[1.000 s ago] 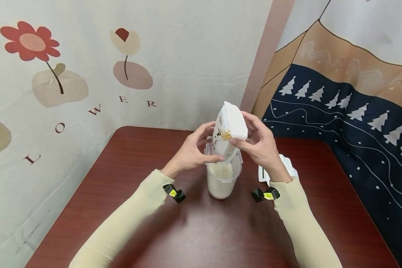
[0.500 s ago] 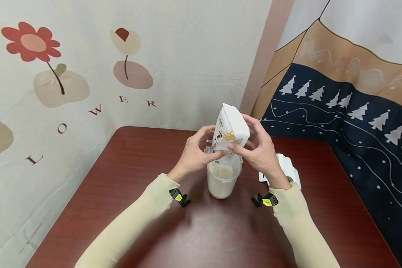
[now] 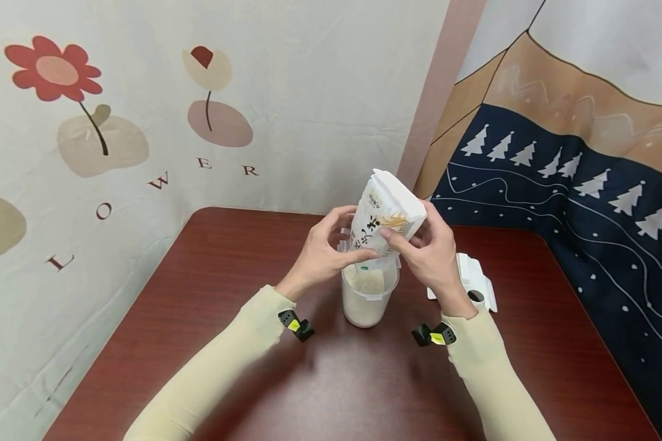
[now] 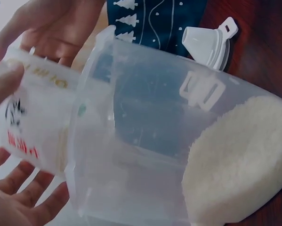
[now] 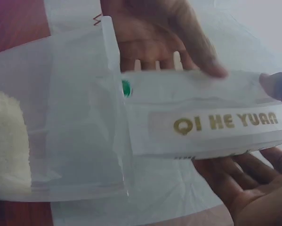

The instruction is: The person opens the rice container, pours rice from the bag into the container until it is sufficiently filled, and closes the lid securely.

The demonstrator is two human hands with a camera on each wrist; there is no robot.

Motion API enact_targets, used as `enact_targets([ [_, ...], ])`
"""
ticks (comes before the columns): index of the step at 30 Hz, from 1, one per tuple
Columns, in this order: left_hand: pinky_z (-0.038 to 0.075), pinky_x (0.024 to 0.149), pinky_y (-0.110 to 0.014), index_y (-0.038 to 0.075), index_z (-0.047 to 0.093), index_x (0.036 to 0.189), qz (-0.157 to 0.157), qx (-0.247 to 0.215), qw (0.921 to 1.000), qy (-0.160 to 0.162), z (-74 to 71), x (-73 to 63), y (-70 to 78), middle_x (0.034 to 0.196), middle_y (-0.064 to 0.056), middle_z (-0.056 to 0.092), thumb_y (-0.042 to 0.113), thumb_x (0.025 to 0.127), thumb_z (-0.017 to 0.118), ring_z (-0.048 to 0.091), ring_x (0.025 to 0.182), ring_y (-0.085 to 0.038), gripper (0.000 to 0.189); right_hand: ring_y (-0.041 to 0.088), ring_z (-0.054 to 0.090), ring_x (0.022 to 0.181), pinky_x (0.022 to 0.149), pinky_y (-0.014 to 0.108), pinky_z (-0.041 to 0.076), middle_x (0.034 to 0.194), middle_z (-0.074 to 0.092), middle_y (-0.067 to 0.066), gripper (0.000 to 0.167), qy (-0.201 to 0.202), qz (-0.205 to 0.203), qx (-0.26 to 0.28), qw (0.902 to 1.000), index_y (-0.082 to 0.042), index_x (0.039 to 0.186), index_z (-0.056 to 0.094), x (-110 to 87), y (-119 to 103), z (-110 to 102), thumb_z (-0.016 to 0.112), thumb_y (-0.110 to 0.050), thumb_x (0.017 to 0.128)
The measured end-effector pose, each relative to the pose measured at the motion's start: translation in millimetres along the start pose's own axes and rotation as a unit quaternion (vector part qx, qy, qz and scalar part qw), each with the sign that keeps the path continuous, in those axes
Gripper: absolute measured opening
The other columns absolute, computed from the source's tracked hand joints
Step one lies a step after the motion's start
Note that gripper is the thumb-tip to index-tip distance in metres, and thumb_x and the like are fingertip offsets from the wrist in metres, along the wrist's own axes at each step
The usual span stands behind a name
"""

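Observation:
Both hands hold a white printed rice bag (image 3: 385,205), tilted with its lower end in the mouth of a clear plastic container (image 3: 374,297). My left hand (image 3: 322,250) grips the bag low on its left side, thumb across the front. Higher up, my right hand (image 3: 433,254) grips the right side, thumb on the printed face. White rice (image 4: 244,155) fills the container's lower part, seen through its wall in the left wrist view. In the right wrist view, gold lettering runs along the bag's side (image 5: 206,113); the bag's opening is hidden.
A white lid with a spout (image 4: 204,44) lies on the table right of the container, partly behind the right wrist in the head view. The dark red table (image 3: 243,275) meets printed cloth walls at the back and right.
The bag's upper end has swung to the right and tilted further, showing more of its printed front. My right hand has moved slightly right with it; the container stays in place.

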State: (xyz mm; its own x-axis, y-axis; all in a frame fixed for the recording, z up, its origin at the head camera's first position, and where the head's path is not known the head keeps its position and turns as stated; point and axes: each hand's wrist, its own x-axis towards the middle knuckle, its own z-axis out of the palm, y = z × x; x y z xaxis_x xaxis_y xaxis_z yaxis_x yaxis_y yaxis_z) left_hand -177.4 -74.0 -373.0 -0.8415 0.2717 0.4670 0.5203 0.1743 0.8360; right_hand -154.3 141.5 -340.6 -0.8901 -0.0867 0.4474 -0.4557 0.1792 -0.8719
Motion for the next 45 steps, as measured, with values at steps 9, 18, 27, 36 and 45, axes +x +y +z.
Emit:
enact_targets([
  [9,0.050,0.110,-0.052,0.028,0.043,0.155,-0.027,-0.081,0.9914,-0.099,-11.1,5.9,-2.2,0.146,-0.005,0.058,0.009,0.090,0.078,0.062,0.127,-0.028,0.075,0.013,0.069,0.113,0.094,0.025,0.059,0.135,0.064,0.010,0.060,-0.040,-0.007,0.031,0.9987,-0.012,0.146,0.053,2.2,3,-9,0.075,-0.004,0.091],
  [18,0.058,0.098,-0.042,0.008,0.051,0.147,-0.036,-0.102,0.9869,-0.120,-11.8,12.8,-0.2,0.136,-0.017,0.065,-0.002,0.090,0.075,0.069,0.114,-0.027,0.063,0.013,0.068,0.115,0.096,0.024,0.058,0.136,0.064,0.004,0.063,-0.068,-0.028,0.058,0.9956,-0.009,0.148,0.051,2.5,3,-11,0.072,0.002,0.090],
  [27,0.060,0.093,-0.038,0.002,0.054,0.141,-0.045,-0.151,0.9844,-0.078,-12.8,14.2,2.1,0.130,-0.024,0.066,-0.008,0.089,0.073,0.069,0.111,-0.022,0.056,0.014,0.066,0.120,0.100,0.025,0.057,0.142,0.061,0.014,0.068,-0.093,-0.047,0.068,0.9922,-0.011,0.152,0.045,0.1,1,-15,0.070,0.006,0.090],
  [36,0.061,0.089,-0.036,0.010,0.056,0.140,-0.072,-0.160,0.9841,-0.025,-16.8,14.6,7.3,0.130,-0.020,0.067,0.000,0.091,0.074,0.070,0.110,-0.024,0.053,0.018,0.061,0.128,0.107,0.026,0.053,0.146,0.057,0.014,0.075,-0.117,-0.042,0.043,0.9913,-0.017,0.155,0.041,-7.8,8,-19,0.072,0.004,0.090],
  [45,0.061,0.089,-0.028,0.004,0.055,0.138,-0.095,-0.203,0.9739,0.036,-28.2,15.6,9.0,0.121,-0.014,0.070,-0.001,0.093,0.071,0.073,0.103,-0.014,0.047,0.020,0.050,0.141,0.116,0.026,0.044,0.156,0.049,0.003,0.083,-0.134,-0.035,-0.010,0.9904,-0.027,0.156,0.039,-19.4,20,-21,0.079,-0.002,0.087],
])
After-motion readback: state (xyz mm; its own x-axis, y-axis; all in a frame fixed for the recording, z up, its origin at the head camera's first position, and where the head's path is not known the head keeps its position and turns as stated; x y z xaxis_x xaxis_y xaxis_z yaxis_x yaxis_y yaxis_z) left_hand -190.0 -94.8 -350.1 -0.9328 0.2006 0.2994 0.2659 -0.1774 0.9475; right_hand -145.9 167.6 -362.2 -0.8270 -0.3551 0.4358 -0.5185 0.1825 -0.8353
